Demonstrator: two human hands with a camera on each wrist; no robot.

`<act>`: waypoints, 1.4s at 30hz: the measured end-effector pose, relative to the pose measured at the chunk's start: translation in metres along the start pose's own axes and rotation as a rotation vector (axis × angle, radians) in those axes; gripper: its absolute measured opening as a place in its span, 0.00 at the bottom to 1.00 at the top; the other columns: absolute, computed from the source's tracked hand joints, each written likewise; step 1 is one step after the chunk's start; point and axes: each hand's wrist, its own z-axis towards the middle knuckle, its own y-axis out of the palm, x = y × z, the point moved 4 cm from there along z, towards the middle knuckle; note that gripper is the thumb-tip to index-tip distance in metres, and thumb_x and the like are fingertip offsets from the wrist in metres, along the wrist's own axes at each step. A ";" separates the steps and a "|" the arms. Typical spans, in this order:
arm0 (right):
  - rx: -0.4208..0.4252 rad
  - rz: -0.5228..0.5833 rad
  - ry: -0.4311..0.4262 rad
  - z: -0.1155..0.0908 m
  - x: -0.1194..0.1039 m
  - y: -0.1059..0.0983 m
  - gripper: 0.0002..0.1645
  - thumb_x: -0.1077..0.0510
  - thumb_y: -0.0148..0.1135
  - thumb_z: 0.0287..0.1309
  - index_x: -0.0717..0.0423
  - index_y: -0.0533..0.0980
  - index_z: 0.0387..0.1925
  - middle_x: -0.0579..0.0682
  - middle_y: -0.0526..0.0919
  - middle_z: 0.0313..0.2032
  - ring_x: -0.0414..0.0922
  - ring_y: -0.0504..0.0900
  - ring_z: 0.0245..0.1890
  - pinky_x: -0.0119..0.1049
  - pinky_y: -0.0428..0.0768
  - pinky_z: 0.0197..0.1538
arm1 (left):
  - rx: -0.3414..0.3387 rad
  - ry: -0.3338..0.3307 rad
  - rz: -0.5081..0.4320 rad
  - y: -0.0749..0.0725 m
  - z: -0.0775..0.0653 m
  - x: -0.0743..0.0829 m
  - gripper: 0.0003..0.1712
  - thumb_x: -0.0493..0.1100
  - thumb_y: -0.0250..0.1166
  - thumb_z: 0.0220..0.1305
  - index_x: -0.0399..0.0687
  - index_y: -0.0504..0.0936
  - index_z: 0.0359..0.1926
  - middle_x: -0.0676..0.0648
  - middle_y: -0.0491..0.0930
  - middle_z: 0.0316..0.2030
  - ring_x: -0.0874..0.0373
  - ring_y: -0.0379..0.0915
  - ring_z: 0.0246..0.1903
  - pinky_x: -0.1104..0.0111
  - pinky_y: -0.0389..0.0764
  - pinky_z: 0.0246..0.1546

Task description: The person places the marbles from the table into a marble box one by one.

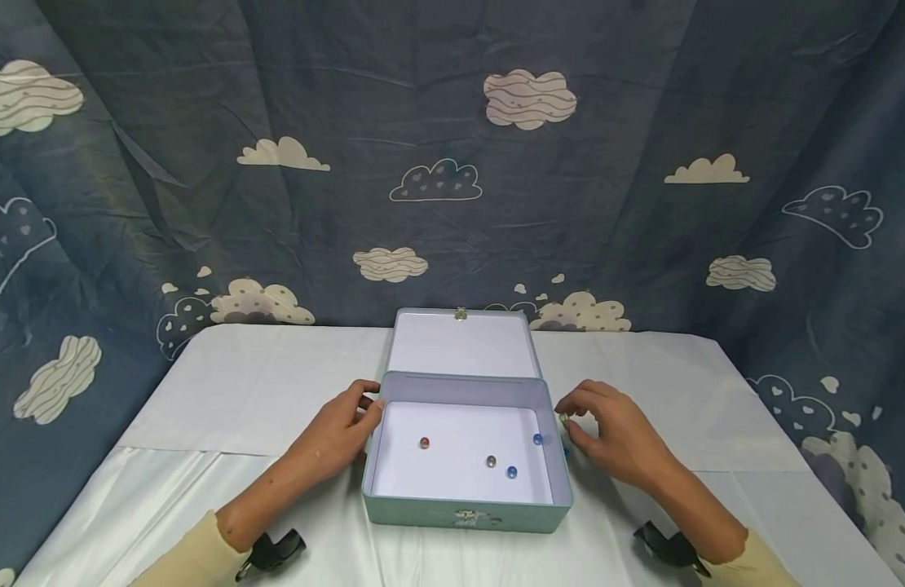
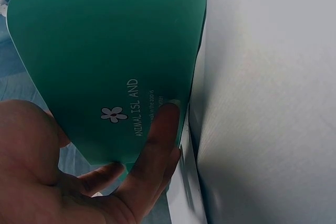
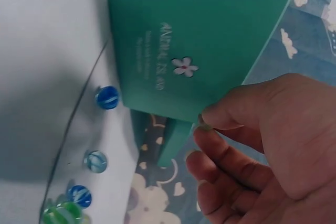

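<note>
A green tin box (image 1: pixel 467 515) stands on the white cloth with its hinged lid (image 1: pixel 463 342) raised at the back. Inside lie a reddish marble (image 1: pixel 424 443), a greyish marble (image 1: pixel 491 461) and two blue ones, the front blue marble (image 1: pixel 512 472) and the right blue marble (image 1: pixel 537 439). My left hand (image 1: pixel 342 432) holds the box at its left side, thumb by the rim and fingers against the outer wall. Just outside the right wall, my right hand (image 1: pixel 617 432) pinches a small pale marble (image 1: pixel 564 417) between thumb and fingertip; the fingers mostly cover it.
On the cloth right of the box, the right wrist view shows a blue marble (image 3: pixel 107 97), a clear bluish marble (image 3: pixel 95 161), another blue marble (image 3: pixel 79 196) and a green marble (image 3: pixel 62 214). A dark cloud-print curtain (image 1: pixel 452 228) hangs behind the table.
</note>
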 end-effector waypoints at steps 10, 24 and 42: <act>0.043 -0.010 -0.004 -0.004 -0.018 -0.010 0.15 0.67 0.77 0.56 0.49 0.87 0.43 0.41 0.84 0.41 0.44 0.82 0.43 0.46 0.86 0.49 | -0.001 -0.003 0.005 0.000 -0.001 -0.001 0.26 0.50 0.56 0.83 0.42 0.70 0.72 0.39 0.82 0.56 0.51 0.84 0.50 0.66 0.86 0.30; 0.034 0.019 -0.077 -0.010 -0.042 -0.009 0.16 0.67 0.79 0.54 0.47 0.86 0.42 0.37 0.83 0.42 0.40 0.82 0.43 0.41 0.88 0.48 | -0.002 0.004 0.004 0.000 -0.001 0.000 0.26 0.50 0.56 0.83 0.41 0.70 0.72 0.39 0.82 0.56 0.51 0.84 0.50 0.65 0.86 0.29; 0.055 0.016 -0.086 -0.009 -0.033 -0.015 0.16 0.67 0.76 0.56 0.45 0.86 0.42 0.38 0.85 0.41 0.39 0.81 0.42 0.43 0.87 0.47 | -0.004 0.012 0.005 0.001 0.000 0.000 0.26 0.50 0.56 0.84 0.41 0.70 0.72 0.39 0.82 0.55 0.50 0.85 0.50 0.66 0.86 0.29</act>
